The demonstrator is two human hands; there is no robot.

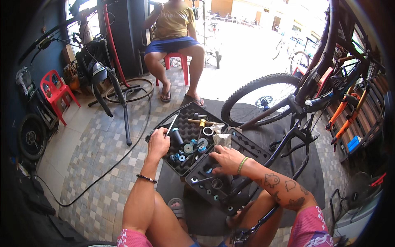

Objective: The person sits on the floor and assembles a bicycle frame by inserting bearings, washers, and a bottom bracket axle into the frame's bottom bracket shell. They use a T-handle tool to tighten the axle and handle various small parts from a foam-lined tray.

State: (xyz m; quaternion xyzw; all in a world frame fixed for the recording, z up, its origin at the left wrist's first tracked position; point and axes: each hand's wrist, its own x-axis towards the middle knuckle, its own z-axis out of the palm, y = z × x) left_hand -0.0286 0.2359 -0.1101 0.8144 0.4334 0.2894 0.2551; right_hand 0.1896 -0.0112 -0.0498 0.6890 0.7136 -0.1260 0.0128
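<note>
My left hand [158, 142] is closed around a slim silver rod [171, 125], which points up and away over the left half of an open black tool case [190, 168]. My right hand [227, 159] reaches over the case's other half, fingers apart and nothing visible in them; whether they touch the foam is unclear. In the egg-crate foam lie a dark cylinder [177, 136], several blue-rimmed round pieces [188, 148], a light ring [207, 131] and a brass-coloured rod [200, 122]. Small clear plastic bags [222, 140] rest at the case's fold.
A bike frame [294, 119] with a knobby wheel [263, 96] stands close on my right. Ahead, a person [173, 41] sits on a red stool [184, 68]. To the left are a work stand [116, 76], a red chair [57, 90] and a black cable [108, 172] across the tiles.
</note>
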